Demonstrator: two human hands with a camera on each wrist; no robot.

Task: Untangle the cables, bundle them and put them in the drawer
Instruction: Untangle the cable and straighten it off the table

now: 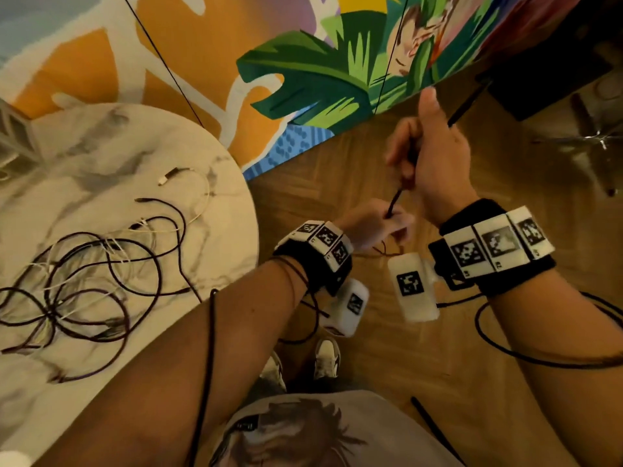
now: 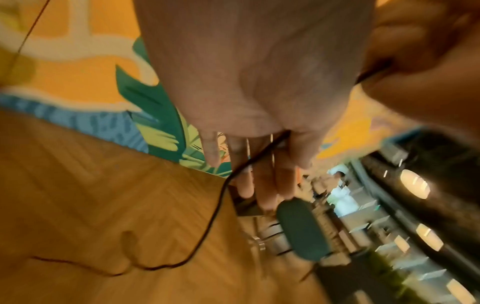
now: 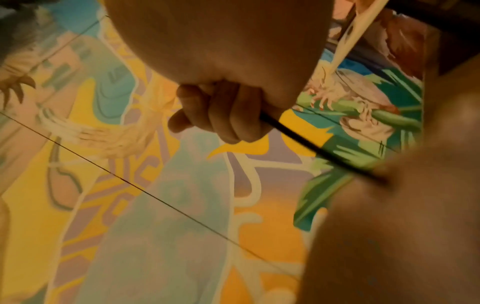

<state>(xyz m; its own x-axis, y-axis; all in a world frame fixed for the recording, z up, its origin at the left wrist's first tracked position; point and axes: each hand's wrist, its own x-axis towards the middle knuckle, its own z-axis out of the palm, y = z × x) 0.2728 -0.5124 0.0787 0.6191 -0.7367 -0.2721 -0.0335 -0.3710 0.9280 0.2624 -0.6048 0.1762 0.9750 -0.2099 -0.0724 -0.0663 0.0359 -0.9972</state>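
Over the wooden floor I hold one black cable (image 1: 395,201) between both hands. My right hand (image 1: 425,156) is fisted round it, thumb up, and the cable leaves the fist toward the upper right. In the right wrist view its curled fingers (image 3: 226,115) wrap the cable (image 3: 311,144). Just below, my left hand (image 1: 379,221) pinches the same cable; its free length (image 2: 221,201) hangs in a loop down toward the floor. A tangle of dark and white cables (image 1: 84,281) lies on the round marble table (image 1: 215,251) to the left. No drawer is in view.
A colourful painted wall (image 1: 320,79) stands behind the table. Dark furniture (image 1: 546,69) and a chrome chair base (image 1: 600,141) are at the upper right. My shoes (image 1: 325,358) are on the parquet floor (image 1: 404,348) below my hands.
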